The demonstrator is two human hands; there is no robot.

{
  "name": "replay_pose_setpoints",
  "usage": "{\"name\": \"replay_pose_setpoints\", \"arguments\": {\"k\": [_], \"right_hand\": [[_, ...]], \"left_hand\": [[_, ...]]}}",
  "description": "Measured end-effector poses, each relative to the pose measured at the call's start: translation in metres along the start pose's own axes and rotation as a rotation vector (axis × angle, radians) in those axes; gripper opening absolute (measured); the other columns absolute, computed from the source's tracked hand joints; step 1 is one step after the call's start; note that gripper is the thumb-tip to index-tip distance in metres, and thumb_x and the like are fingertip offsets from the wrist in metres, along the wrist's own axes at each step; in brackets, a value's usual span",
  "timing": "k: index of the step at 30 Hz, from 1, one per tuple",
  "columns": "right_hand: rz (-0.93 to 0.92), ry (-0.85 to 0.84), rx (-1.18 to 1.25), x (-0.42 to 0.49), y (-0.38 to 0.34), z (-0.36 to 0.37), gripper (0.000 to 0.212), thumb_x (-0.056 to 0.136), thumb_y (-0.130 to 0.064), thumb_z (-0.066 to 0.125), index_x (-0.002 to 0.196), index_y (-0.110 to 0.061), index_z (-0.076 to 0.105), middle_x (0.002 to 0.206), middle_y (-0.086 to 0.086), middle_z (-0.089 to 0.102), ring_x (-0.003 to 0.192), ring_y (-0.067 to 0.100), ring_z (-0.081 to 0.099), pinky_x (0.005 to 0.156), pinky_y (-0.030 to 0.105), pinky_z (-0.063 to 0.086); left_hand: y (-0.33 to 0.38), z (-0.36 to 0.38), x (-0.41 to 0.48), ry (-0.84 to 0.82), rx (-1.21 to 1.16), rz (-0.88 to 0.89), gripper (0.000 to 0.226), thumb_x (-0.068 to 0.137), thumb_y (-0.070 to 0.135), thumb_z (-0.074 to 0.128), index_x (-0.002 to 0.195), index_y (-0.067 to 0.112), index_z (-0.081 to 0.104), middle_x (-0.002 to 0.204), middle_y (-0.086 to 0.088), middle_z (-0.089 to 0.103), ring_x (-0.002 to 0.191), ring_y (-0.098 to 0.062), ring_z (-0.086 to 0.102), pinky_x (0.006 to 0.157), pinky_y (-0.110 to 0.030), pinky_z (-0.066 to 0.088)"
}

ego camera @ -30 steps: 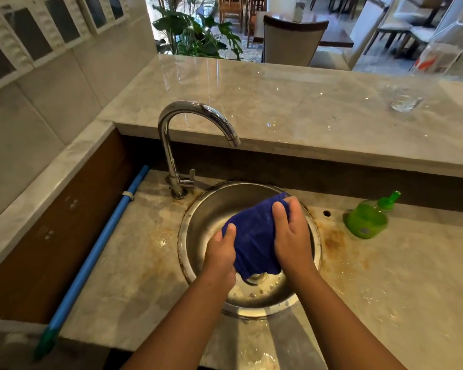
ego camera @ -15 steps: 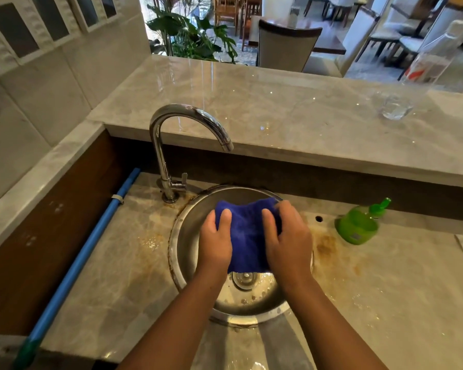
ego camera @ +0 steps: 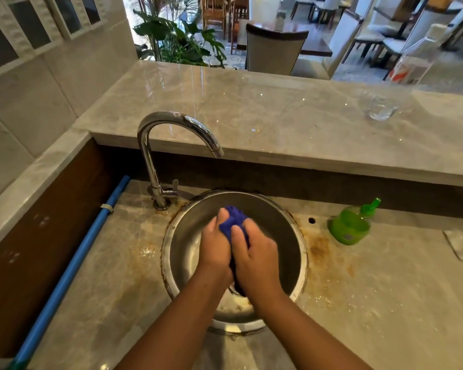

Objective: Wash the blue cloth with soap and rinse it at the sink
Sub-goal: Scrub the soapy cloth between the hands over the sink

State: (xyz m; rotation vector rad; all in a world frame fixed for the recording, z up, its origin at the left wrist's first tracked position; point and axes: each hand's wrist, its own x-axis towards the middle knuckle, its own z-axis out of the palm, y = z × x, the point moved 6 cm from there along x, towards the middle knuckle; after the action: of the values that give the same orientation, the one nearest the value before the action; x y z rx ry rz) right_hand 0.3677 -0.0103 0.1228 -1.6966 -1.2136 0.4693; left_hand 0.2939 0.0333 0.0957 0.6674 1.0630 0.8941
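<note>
Your left hand (ego camera: 215, 245) and right hand (ego camera: 254, 252) both curl around the cloth (ego camera: 234, 218), pressed side by side at the centre of the frame with the fabric bunched between them. A blue tuft shows above your fingertips and a dark fold below your palms, so the bundle's long axis runs up and down the frame. It sits over the sink (ego camera: 187, 236) bowl; whether it touches the bottom is hidden. The tap (ego camera: 171, 124) stands up-frame and left, its spout just above your hands, with no water visible. Its lever is nearer your left hand; the soap (ego camera: 350, 227), at the right, is nearer your right. To rinse, I judge the left hand should reach for the lever.
</note>
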Motion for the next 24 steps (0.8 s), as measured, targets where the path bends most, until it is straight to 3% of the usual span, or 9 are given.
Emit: {"name": "replay_pose_setpoints", "arguments": {"k": [3, 6, 8, 10, 13, 15, 17, 21, 24], "right_hand": [[0.258, 0.096, 0.184, 0.029, 0.03, -0.017, 0.026, 0.102, -0.021, 0.048, 0.076, -0.018, 0.054, 0.065, -0.004, 0.055, 0.052, 0.0, 0.049, 0.053, 0.02, 0.041], [0.174, 0.162, 0.206, 0.004, 0.008, -0.019, 0.026, 0.103, -0.019, 0.047, 0.078, -0.019, 0.056, 0.067, -0.003, 0.058, 0.057, 0.004, 0.055, 0.052, 0.021, 0.045], [0.112, 0.129, 0.186, -0.01, -0.008, -0.012, 0.025, 0.103, -0.02, 0.048, 0.081, -0.022, 0.058, 0.07, -0.003, 0.061, 0.062, 0.009, 0.059, 0.055, 0.025, 0.049], [0.165, 0.149, 0.193, 0.003, 0.003, -0.016, 0.026, 0.103, -0.019, 0.047, 0.079, -0.02, 0.057, 0.067, -0.005, 0.06, 0.058, 0.005, 0.055, 0.054, 0.021, 0.046], [0.209, 0.228, 0.278, 0.01, 0.011, -0.034, 0.03, 0.103, -0.019, 0.045, 0.074, -0.015, 0.053, 0.061, -0.007, 0.054, 0.052, 0.001, 0.045, 0.052, 0.019, 0.042], [0.155, 0.225, 0.261, -0.008, -0.005, -0.031, 0.031, 0.103, -0.018, 0.046, 0.074, -0.02, 0.053, 0.062, -0.011, 0.055, 0.053, 0.003, 0.048, 0.05, 0.016, 0.04], [0.06, 0.176, 0.184, -0.022, -0.024, -0.023, 0.027, 0.102, -0.023, 0.047, 0.076, -0.027, 0.054, 0.064, -0.013, 0.058, 0.058, 0.005, 0.055, 0.051, 0.014, 0.041], [0.172, 0.205, 0.193, 0.014, 0.003, -0.034, 0.025, 0.102, -0.019, 0.048, 0.079, -0.015, 0.056, 0.065, -0.003, 0.057, 0.054, 0.003, 0.05, 0.054, 0.02, 0.043], [0.135, 0.203, 0.21, 0.011, -0.001, -0.039, 0.027, 0.103, -0.017, 0.047, 0.077, -0.018, 0.053, 0.063, -0.011, 0.056, 0.053, 0.001, 0.049, 0.053, 0.014, 0.041]], "left_hand": [[-0.008, 0.014, -0.02, -0.145, 0.164, 0.052, 0.029, 0.101, 0.039, 0.048, 0.105, 0.018, 0.067, 0.096, -0.01, 0.075, 0.089, -0.026, 0.073, 0.08, -0.042, 0.059], [0.009, 0.014, -0.01, -0.042, 0.326, 0.232, 0.031, 0.102, 0.035, 0.046, 0.094, 0.012, 0.065, 0.08, -0.006, 0.069, 0.072, -0.02, 0.065, 0.069, -0.035, 0.055], [0.012, 0.01, -0.004, -0.008, 0.258, 0.162, 0.029, 0.103, 0.03, 0.044, 0.09, 0.012, 0.064, 0.077, -0.005, 0.067, 0.069, -0.015, 0.063, 0.066, -0.031, 0.052], [0.002, 0.013, -0.014, -0.09, 0.232, 0.081, 0.028, 0.103, 0.031, 0.045, 0.097, 0.015, 0.067, 0.085, -0.009, 0.073, 0.078, -0.02, 0.07, 0.071, -0.035, 0.056], [0.003, 0.021, -0.037, -0.213, 0.357, 0.207, 0.031, 0.102, 0.034, 0.046, 0.096, 0.013, 0.067, 0.085, -0.012, 0.073, 0.078, -0.023, 0.07, 0.072, -0.038, 0.057], [0.014, 0.016, -0.026, -0.1, 0.353, 0.279, 0.034, 0.103, 0.034, 0.045, 0.087, 0.01, 0.065, 0.074, -0.009, 0.067, 0.068, -0.02, 0.062, 0.066, -0.035, 0.053], [0.015, 0.013, -0.017, -0.082, 0.185, 0.155, 0.035, 0.103, 0.031, 0.044, 0.078, 0.014, 0.062, 0.067, -0.004, 0.062, 0.064, -0.018, 0.058, 0.064, -0.033, 0.049], [-0.001, 0.022, -0.038, -0.175, 0.201, 0.053, 0.025, 0.103, 0.031, 0.045, 0.099, 0.02, 0.068, 0.093, -0.01, 0.075, 0.088, -0.025, 0.073, 0.079, -0.042, 0.06], [0.011, 0.022, -0.033, -0.165, 0.147, 0.1, 0.026, 0.102, 0.034, 0.046, 0.1, 0.018, 0.067, 0.098, -0.016, 0.073, 0.089, -0.028, 0.07, 0.083, -0.047, 0.057]]}}
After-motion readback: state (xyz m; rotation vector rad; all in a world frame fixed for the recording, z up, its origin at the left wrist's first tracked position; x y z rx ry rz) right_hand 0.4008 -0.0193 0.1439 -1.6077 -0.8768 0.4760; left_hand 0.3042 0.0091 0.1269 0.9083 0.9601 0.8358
